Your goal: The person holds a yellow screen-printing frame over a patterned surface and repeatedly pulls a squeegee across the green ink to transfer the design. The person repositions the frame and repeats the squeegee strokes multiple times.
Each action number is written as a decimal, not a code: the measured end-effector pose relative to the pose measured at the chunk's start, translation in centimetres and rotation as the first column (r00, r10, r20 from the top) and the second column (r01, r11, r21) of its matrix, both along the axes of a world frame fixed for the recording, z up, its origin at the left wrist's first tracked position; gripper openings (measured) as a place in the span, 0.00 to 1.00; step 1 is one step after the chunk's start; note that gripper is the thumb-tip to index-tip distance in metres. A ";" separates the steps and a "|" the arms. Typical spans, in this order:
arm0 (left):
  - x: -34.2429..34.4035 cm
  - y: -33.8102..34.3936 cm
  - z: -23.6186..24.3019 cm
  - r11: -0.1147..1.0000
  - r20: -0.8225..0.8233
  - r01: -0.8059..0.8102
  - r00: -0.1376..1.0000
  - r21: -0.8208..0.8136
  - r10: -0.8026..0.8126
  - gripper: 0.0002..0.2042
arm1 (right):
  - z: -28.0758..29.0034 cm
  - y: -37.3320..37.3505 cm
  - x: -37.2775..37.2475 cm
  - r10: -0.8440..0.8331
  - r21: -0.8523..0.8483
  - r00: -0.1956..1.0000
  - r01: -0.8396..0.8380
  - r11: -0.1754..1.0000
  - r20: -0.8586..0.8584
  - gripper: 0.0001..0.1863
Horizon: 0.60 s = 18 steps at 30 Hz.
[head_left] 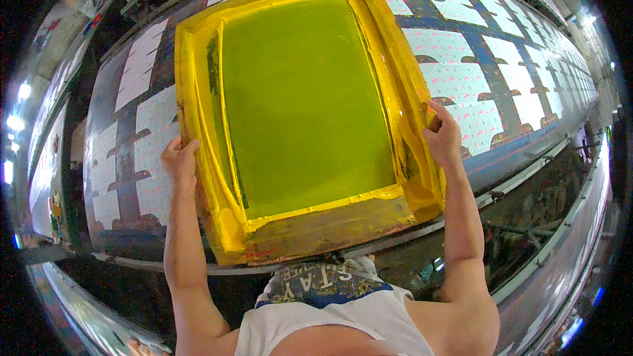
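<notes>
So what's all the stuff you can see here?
Printing screen frame: one, yellow with a green mesh middle, lying on the long table.
Long table: one, dark, running off to the upper right.
Fabric pieces: many, white with pink dots, in rows on the table either side of the frame.
Left hand: one, grip on the frame's left edge.
Right hand: one, grip on the frame's right edge.

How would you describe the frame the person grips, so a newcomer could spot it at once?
A long printing table runs across the view, lined with white printed sheets. On it, right in front of the person, lies a big rectangular screen frame, with the left hand and right hand on its side rails. It alone is bright yellow with a green mesh centre.
</notes>
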<state>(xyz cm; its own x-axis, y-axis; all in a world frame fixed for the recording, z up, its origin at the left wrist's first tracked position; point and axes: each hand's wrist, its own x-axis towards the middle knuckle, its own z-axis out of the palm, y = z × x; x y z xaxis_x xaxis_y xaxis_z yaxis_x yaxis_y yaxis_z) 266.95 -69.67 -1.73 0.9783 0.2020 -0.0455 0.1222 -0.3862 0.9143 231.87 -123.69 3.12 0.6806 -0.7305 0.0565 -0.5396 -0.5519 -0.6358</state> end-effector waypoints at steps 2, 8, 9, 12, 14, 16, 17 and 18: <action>-0.3 -0.4 0.1 0.995 0.032 0.074 0.997 0.063 -0.076 0.25 | -0.1 -0.9 -0.2 0.011 0.026 1.000 -0.011 1.000 0.000 0.39; -0.5 -0.7 0.0 0.975 0.059 0.043 0.997 0.219 -0.057 0.23 | 0.3 -0.9 -0.3 0.068 -0.027 0.994 -0.070 0.997 -0.084 0.40; -0.6 -0.7 0.2 0.970 0.014 0.029 0.999 0.240 -0.033 0.23 | 0.4 -0.9 -0.3 0.085 -0.050 0.992 -0.090 0.995 -0.097 0.40; -1.2 -1.2 0.5 0.958 -0.009 0.084 0.996 0.274 -0.085 0.23 | 0.2 -0.9 -0.2 0.091 -0.075 0.983 -0.104 0.992 -0.157 0.41; -1.2 -1.6 0.5 0.972 -0.049 0.126 0.992 0.197 -0.119 0.21 | -0.2 -1.0 -0.1 0.091 -0.037 0.978 -0.099 0.994 -0.187 0.41; -1.1 -1.4 0.4 0.961 -0.059 0.165 0.986 0.221 -0.156 0.20 | -0.4 -0.7 -0.1 0.118 -0.087 0.984 -0.131 0.988 -0.135 0.41; -0.8 -1.2 0.3 0.943 -0.067 0.182 0.983 0.278 -0.170 0.19 | -0.2 -0.3 -0.2 0.094 -0.084 0.987 -0.106 0.991 -0.133 0.41; -0.4 -0.9 0.1 0.926 -0.093 0.198 0.980 0.321 -0.177 0.19 | 0.1 0.4 -0.4 0.148 -0.230 0.981 -0.174 0.958 -0.128 0.41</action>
